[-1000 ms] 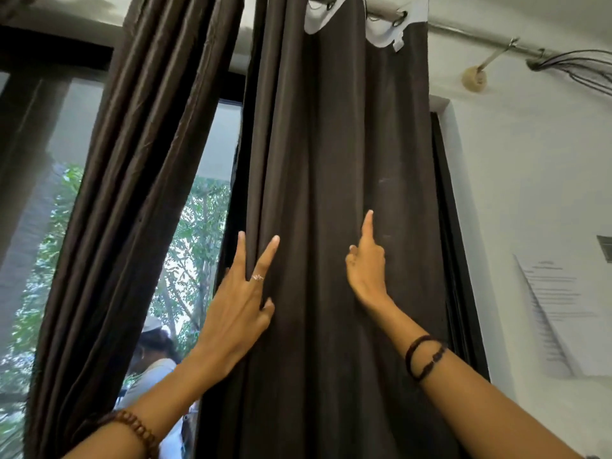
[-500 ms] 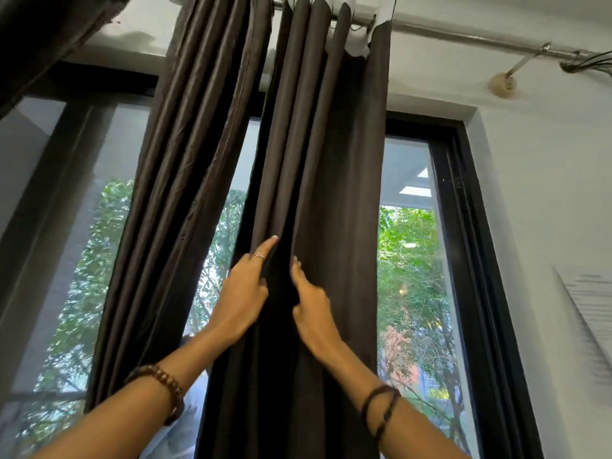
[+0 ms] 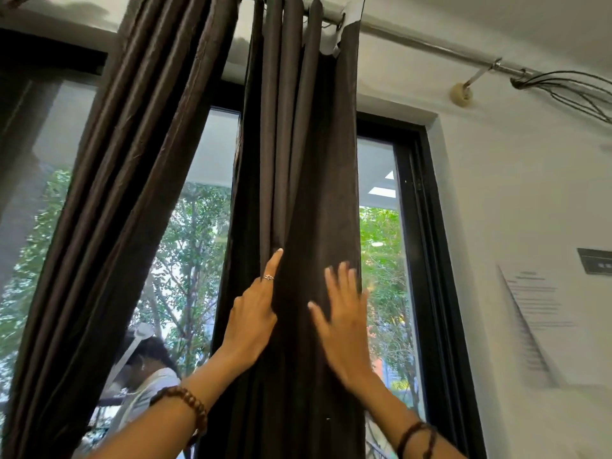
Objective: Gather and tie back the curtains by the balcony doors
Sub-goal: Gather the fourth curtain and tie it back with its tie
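Two raised hands work a dark brown curtain [image 3: 308, 200], bunched into folds and hanging from a metal rod [image 3: 427, 44] before the balcony door glass. The left hand [image 3: 251, 319] presses the folds, index finger extended, other fingers curled. The right hand [image 3: 344, 323], fingers spread, lies flat on the fabric's right side.

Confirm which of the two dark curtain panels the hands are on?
The right-hand curtain panel, bunched into folds: the left hand and the right hand both lie on it. The left curtain panel hangs slanted with no hand on it.
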